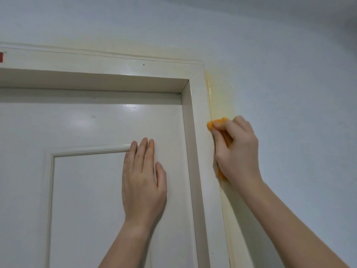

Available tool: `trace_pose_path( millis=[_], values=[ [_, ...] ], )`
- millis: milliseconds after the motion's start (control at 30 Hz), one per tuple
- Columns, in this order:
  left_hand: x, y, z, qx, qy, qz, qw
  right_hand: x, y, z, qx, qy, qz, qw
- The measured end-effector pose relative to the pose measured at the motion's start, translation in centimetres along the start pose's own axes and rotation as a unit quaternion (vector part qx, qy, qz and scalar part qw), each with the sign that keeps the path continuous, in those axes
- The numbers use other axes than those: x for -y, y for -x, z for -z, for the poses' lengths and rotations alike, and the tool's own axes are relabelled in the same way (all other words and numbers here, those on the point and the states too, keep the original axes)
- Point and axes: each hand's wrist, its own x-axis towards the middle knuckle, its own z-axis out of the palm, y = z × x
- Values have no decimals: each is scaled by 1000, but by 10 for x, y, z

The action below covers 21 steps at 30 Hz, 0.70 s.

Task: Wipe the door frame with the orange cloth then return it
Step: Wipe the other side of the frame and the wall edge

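Observation:
The cream door frame (201, 105) runs across the top and down the right side of a shut white door (92, 190). My right hand (236, 151) grips the bunched orange cloth (218, 121) and presses it against the frame's outer right edge, where frame meets wall. Most of the cloth is hidden under my fingers; a bit shows above them and a strip below the palm. My left hand (144, 182) lies flat on the door panel, fingers together and pointing up, holding nothing.
A pale blue-white wall (289, 84) surrounds the frame, with yellowish staining along the frame's upper right edge. A small red patch (1, 57) sits at the far left on the frame's top rail. The door has a raised inner panel moulding (51, 190).

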Motion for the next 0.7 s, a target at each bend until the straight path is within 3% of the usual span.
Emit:
trace_pose_path(
  millis=[367, 700],
  values=[
    [-3, -3, 2, 12, 4, 2, 1000, 10, -120, -13, 57, 60, -31, 996],
    [-6, 3, 1, 14, 46, 31, 998, 5, -14, 16, 118, 30, -55, 991]
  ],
)
